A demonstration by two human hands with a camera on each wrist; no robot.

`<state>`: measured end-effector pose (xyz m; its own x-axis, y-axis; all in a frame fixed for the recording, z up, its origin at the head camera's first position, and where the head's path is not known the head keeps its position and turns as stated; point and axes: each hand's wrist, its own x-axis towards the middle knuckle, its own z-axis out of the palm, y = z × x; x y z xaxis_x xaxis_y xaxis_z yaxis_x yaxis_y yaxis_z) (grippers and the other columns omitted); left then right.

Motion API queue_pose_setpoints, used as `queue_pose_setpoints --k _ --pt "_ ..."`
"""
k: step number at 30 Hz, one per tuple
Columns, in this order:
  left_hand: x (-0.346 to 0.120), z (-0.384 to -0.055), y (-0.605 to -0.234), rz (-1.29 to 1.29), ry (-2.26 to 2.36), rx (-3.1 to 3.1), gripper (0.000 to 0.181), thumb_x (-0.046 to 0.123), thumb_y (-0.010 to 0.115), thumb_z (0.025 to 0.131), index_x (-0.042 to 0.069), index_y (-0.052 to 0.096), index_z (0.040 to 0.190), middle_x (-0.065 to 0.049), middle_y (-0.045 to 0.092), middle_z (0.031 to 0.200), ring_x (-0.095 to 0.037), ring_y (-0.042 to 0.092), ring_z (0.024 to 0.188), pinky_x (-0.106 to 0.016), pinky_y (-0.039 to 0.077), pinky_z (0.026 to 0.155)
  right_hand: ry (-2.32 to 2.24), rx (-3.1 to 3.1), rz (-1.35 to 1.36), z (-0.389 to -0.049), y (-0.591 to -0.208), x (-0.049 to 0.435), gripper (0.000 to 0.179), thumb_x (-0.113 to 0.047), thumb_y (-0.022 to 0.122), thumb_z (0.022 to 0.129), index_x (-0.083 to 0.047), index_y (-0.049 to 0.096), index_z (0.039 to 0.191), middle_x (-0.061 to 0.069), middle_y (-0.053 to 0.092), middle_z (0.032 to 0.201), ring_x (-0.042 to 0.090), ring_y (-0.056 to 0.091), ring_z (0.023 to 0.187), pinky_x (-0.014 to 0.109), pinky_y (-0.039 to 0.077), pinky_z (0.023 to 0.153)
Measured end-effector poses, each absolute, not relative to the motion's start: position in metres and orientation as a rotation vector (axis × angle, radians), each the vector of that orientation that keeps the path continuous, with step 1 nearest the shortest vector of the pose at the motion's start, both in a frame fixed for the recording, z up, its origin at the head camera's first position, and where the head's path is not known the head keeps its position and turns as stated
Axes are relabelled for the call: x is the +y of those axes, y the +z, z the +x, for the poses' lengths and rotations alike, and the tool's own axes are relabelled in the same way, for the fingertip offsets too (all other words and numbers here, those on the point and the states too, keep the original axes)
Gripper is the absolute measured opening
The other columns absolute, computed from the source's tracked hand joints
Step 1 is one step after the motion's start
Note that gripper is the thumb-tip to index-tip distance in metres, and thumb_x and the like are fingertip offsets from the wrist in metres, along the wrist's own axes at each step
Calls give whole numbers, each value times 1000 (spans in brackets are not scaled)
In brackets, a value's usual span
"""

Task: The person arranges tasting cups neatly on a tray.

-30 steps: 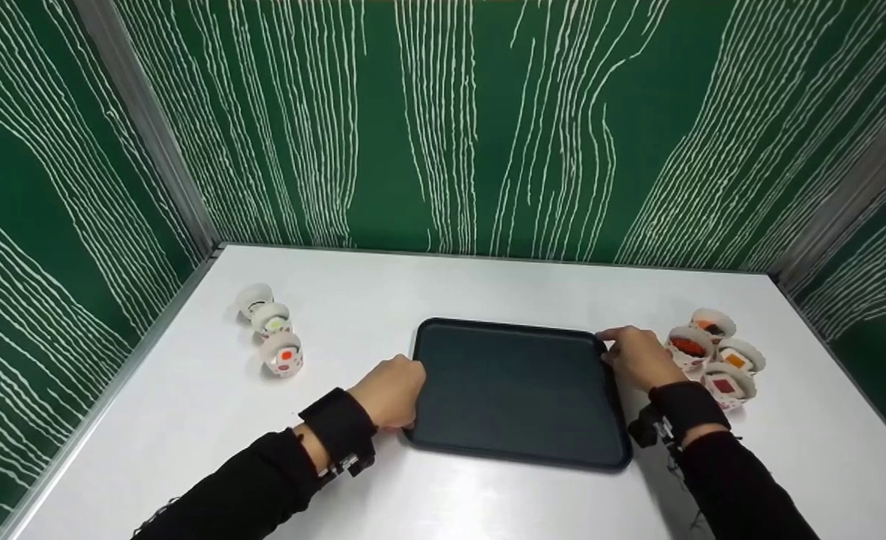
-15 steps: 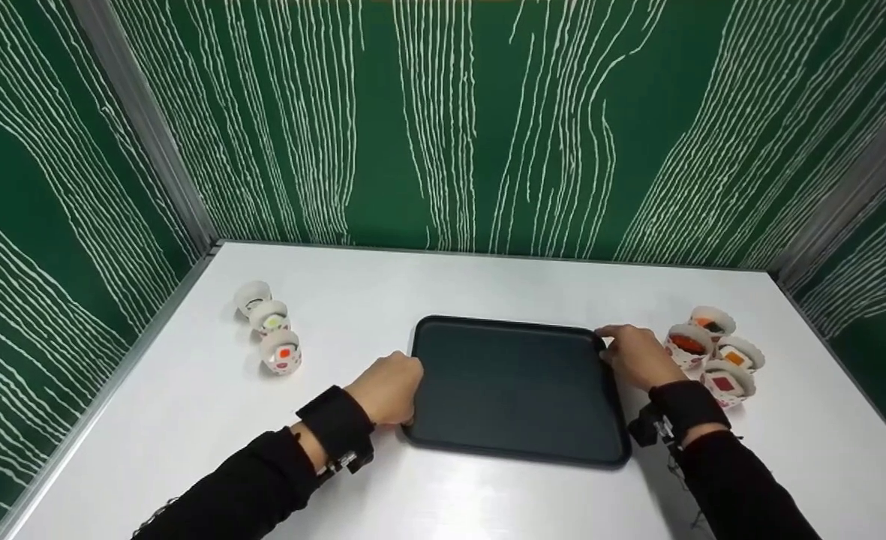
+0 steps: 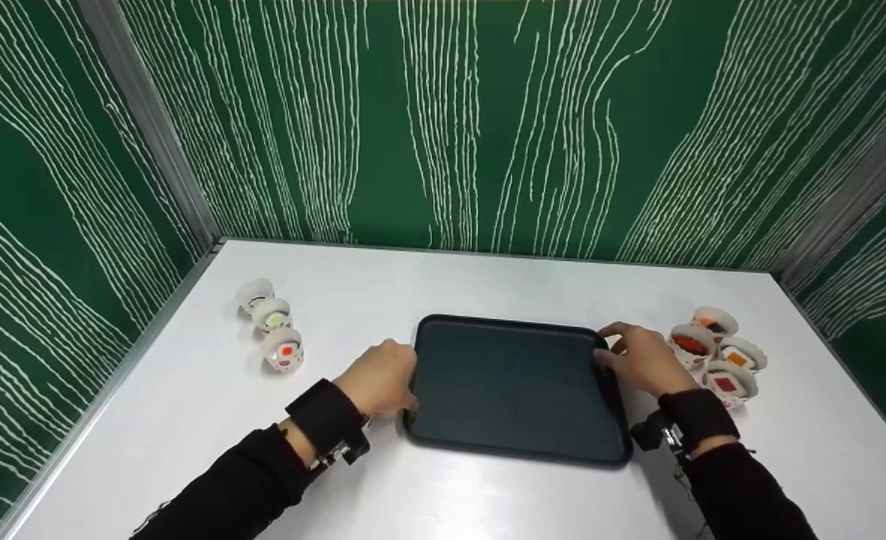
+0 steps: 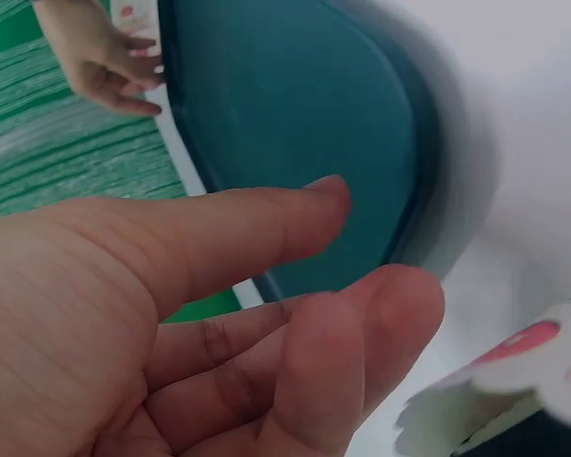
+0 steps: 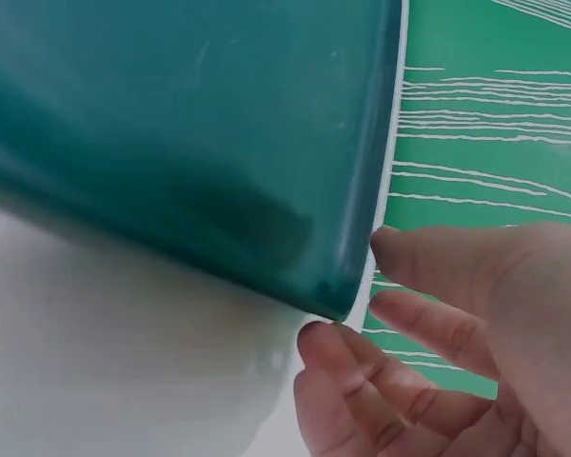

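A dark rectangular tray (image 3: pixel 518 390) lies on the white table between my two hands. My left hand (image 3: pixel 379 377) is at its left rim; in the left wrist view the thumb (image 4: pixel 276 224) stands apart from the loosely bent fingers, with nothing pinched between them. My right hand (image 3: pixel 641 361) is beside the tray's far right corner. In the right wrist view its thumb and fingers are spread apart around that corner, fingertips (image 5: pixel 324 357) close to the edge. The tray's surface is bare.
Three paper cups with small food-like pieces stand at the left, the nearest cup (image 3: pixel 283 350) holding a white and orange piece. Several more cups, one red-filled cup (image 3: pixel 690 345) among them, cluster just right of my right hand. Green panels (image 3: pixel 443 127) with white lines rise behind the table.
My left hand has loosened and drawn slightly left from the tray's rim. My right thumb and fingers have spread apart at the corner. The tray stays in about the same place.
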<state>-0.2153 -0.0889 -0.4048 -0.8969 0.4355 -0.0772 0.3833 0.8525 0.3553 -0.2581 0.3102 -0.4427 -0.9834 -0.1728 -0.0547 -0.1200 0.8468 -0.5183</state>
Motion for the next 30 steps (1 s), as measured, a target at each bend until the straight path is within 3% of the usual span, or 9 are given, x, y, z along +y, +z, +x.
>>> queue_pose_setpoints --k 4,11,20,25,30 --pt "-95 -216 -396 620 523 2934 25 15 93 81 1 73 75 -11 72 75 -24 63 69 -40 53 65 -834 2967 -293 -251 -438 307 45 -24 67 106 5 63 139 30 72 114 39 72 98 46 58 75" --pt "-113 -209 -385 585 555 3050 31 26 89 88 1 77 102 -19 77 102 -39 73 92 -54 60 77 -900 3011 -336 -240 -426 301 42 -26 69 105 1 66 138 28 72 119 38 75 101 46 59 79" --pt "-143 -192 -382 482 623 3067 47 36 91 85 7 76 120 -14 76 107 -30 71 91 -47 59 77 -1003 3031 -405 -221 -408 290 43 -29 72 104 -5 67 140 22 71 119 37 74 103 37 59 80" --pt "-157 -178 -385 468 680 3014 58 34 93 82 4 72 128 -18 74 115 -31 70 104 -50 60 88 -1019 3042 -421 -208 -398 285 47 -32 72 104 -10 64 145 18 69 122 35 74 108 32 59 82" --pt "-163 -166 -389 457 708 2981 68 34 95 79 3 69 133 -19 71 118 -31 68 105 -52 59 94 -1052 3043 -415 -197 -390 278 54 -35 71 105 -12 57 151 18 66 127 34 74 113 30 58 84"
